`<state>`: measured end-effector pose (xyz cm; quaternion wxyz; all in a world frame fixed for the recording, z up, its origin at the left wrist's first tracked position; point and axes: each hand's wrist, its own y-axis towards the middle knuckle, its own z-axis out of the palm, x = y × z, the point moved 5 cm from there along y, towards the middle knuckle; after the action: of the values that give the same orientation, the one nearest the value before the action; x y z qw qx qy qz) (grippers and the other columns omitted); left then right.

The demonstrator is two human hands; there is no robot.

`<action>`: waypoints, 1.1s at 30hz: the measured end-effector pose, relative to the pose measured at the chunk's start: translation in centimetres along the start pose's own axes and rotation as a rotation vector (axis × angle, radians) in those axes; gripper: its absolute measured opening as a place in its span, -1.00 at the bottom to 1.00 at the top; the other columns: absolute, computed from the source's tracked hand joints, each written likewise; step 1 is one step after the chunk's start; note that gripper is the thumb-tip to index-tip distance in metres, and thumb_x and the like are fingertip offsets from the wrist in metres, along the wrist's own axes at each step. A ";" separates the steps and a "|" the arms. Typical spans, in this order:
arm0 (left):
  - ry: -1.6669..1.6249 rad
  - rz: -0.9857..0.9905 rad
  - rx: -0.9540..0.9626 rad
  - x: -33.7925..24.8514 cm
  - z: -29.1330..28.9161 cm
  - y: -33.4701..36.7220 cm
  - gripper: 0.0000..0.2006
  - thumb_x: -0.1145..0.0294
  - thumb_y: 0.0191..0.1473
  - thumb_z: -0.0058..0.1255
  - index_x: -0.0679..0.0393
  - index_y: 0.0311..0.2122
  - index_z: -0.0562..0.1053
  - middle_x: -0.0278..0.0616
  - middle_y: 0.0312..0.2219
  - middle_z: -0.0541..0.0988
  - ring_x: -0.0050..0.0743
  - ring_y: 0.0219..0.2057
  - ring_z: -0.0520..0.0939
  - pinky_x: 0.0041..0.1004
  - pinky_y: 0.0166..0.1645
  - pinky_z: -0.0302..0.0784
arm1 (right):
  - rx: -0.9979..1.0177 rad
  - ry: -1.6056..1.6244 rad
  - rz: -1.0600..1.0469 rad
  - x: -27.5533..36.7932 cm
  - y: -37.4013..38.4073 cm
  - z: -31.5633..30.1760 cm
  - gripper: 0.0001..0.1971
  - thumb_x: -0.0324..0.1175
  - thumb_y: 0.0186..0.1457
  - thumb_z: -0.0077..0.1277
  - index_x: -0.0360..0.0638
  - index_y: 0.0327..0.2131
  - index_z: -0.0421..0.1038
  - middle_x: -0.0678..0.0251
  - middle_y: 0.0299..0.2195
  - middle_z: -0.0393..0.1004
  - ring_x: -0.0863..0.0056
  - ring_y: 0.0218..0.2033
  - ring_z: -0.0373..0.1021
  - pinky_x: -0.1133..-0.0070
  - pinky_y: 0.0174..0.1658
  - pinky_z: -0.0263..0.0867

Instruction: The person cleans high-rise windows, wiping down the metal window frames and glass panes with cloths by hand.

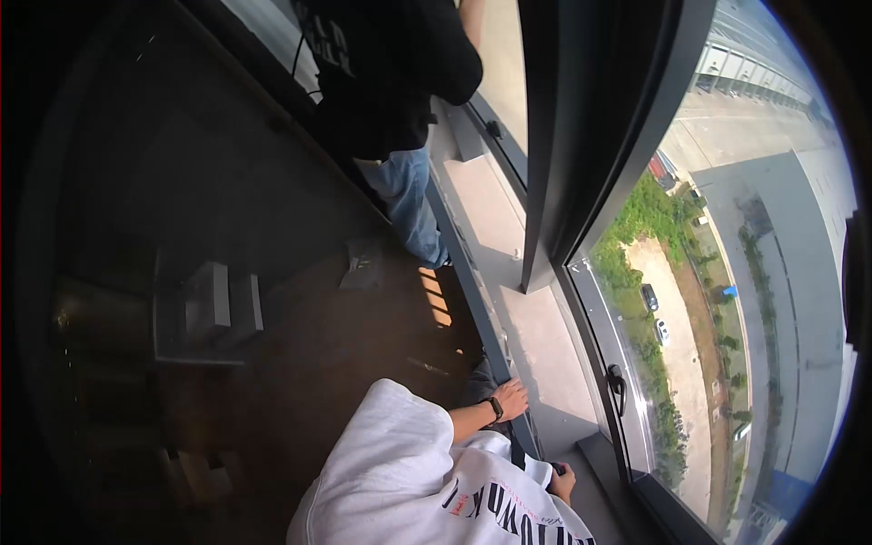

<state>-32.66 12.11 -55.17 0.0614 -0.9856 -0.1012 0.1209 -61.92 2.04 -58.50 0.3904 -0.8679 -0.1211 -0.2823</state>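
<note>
My left hand, with a dark band on its wrist, is on the long grey strip that edges the window sill. Its fingers are bent over this strip and look closed on it. Lower down, close against my white shirt, my right hand is partly hidden by the shirt. A small dark object shows at its curled fingers, too little of it visible to name. The pale sill runs beside both hands, under the dark-framed window.
A person in a black top and jeans stands farther along the sill. The window handle sits on the frame at right. White box-like pieces and a clear plastic bag lie on the dark floor at left.
</note>
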 end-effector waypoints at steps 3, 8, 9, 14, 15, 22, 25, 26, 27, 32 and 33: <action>-0.159 -0.258 -0.061 -0.4 1.2 0.5 -0.65 0.12 -0.05 -0.15 0.18 -0.52 0.54 -0.18 -0.44 0.50 -0.31 -0.25 0.45 -0.26 0.10 0.06 | 0.227 -0.297 -0.197 0.9 2.0 1.7 -0.73 -0.30 -0.13 -0.03 -0.28 -0.37 0.44 0.07 -0.43 0.50 0.22 -0.40 0.44 0.42 -0.27 0.32; -0.148 -0.378 -0.078 -2.0 2.5 0.9 -0.63 0.08 -0.09 -0.12 0.18 -0.41 0.55 -0.15 -0.32 0.51 -0.28 -0.07 0.38 -0.14 0.29 -0.23 | 0.531 -0.161 -0.244 0.4 4.1 1.7 -0.79 -0.37 -0.12 -0.18 -0.34 -0.55 0.38 0.26 -0.66 0.38 0.47 -0.61 0.27 0.46 -0.50 0.20; -0.156 -0.389 -0.059 -2.0 2.3 0.3 -0.64 0.09 -0.10 -0.11 0.18 -0.40 0.55 -0.16 -0.31 0.51 -0.29 -0.06 0.37 -0.12 0.29 -0.24 | 0.633 -0.153 -0.176 0.9 4.1 2.2 -0.79 -0.38 -0.11 -0.20 -0.33 -0.56 0.38 0.33 -0.68 0.35 0.55 -0.63 0.22 0.51 -0.54 0.16; -0.104 -0.441 -0.013 -2.3 3.6 0.7 -0.59 0.08 -0.16 -0.09 0.25 -0.37 0.53 -0.14 -0.25 0.50 -0.28 -0.04 0.36 -0.16 0.30 -0.28 | 0.731 -0.246 -0.252 1.8 4.5 3.0 -0.75 -0.40 -0.05 -0.24 -0.36 -0.48 0.42 0.36 -0.64 0.38 0.58 -0.60 0.21 0.55 -0.51 0.16; -0.123 -0.451 -0.030 -2.4 3.7 1.0 -0.58 0.07 -0.16 -0.09 0.26 -0.37 0.53 -0.13 -0.24 0.50 -0.27 -0.03 0.35 -0.16 0.31 -0.29 | 0.726 -0.195 -0.201 3.1 3.5 2.8 -0.74 -0.41 -0.05 -0.23 -0.39 -0.43 0.43 0.29 -0.59 0.44 0.54 -0.56 0.24 0.50 -0.46 0.20; -0.137 -0.447 -0.097 -2.1 3.9 1.0 -0.56 0.06 -0.17 -0.09 0.29 -0.36 0.52 -0.07 -0.20 0.48 -0.20 0.00 0.33 -0.14 0.32 -0.26 | 0.795 -0.300 -0.264 0.5 6.0 3.1 -0.73 -0.40 -0.06 -0.24 -0.42 -0.42 0.41 0.09 -0.59 0.44 0.41 -0.56 0.30 0.46 -0.41 0.24; -0.125 -0.417 -0.112 -1.9 3.9 0.8 -0.56 0.08 -0.12 -0.14 0.30 -0.35 0.52 -0.05 -0.17 0.47 -0.18 0.01 0.31 -0.10 0.31 -0.29 | 0.803 -0.431 -0.310 2.4 5.2 3.1 -0.72 -0.40 -0.06 -0.24 -0.41 -0.41 0.42 0.06 -0.55 0.46 0.36 -0.53 0.34 0.44 -0.39 0.26; -0.122 -0.405 -0.056 -2.0 4.2 0.9 -0.56 0.08 -0.10 -0.15 0.29 -0.33 0.52 -0.05 -0.16 0.47 -0.18 0.03 0.30 -0.09 0.31 -0.31 | 0.780 -0.426 -0.336 2.1 5.2 3.0 -0.72 -0.40 -0.06 -0.25 -0.40 -0.40 0.42 0.05 -0.52 0.47 0.35 -0.52 0.35 0.43 -0.38 0.26; -0.118 -0.392 0.002 -2.2 4.4 0.9 -0.56 0.08 -0.09 -0.17 0.29 -0.32 0.52 -0.05 -0.15 0.47 -0.18 0.04 0.29 -0.08 0.31 -0.32 | 0.757 -0.421 -0.360 2.0 5.0 3.0 -0.72 -0.40 -0.05 -0.25 -0.39 -0.39 0.43 0.04 -0.50 0.48 0.34 -0.50 0.36 0.42 -0.37 0.27; -0.065 -0.447 -0.004 -2.1 4.3 0.9 -0.57 0.08 -0.07 -0.17 0.25 -0.36 0.56 -0.09 -0.14 0.49 -0.24 0.03 0.31 -0.11 0.33 -0.36 | 0.786 -0.409 -0.520 0.1 6.2 3.3 -0.77 -0.39 -0.06 -0.27 -0.36 -0.53 0.34 0.01 -0.58 0.39 0.00 -0.50 0.32 0.28 -0.37 0.25; -0.061 -0.442 -0.002 -2.1 4.2 0.9 -0.57 0.08 -0.07 -0.17 0.25 -0.36 0.56 -0.09 -0.14 0.49 -0.24 0.03 0.31 -0.11 0.33 -0.36 | 0.782 -0.402 -0.520 0.4 6.0 3.2 -0.77 -0.39 -0.06 -0.27 -0.36 -0.53 0.34 0.01 -0.58 0.39 0.00 -0.50 0.32 0.28 -0.37 0.25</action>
<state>-35.55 11.20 -58.91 0.0825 -0.9354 -0.3167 0.1340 -57.71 0.43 -63.65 0.5719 -0.6351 -0.5025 -0.1309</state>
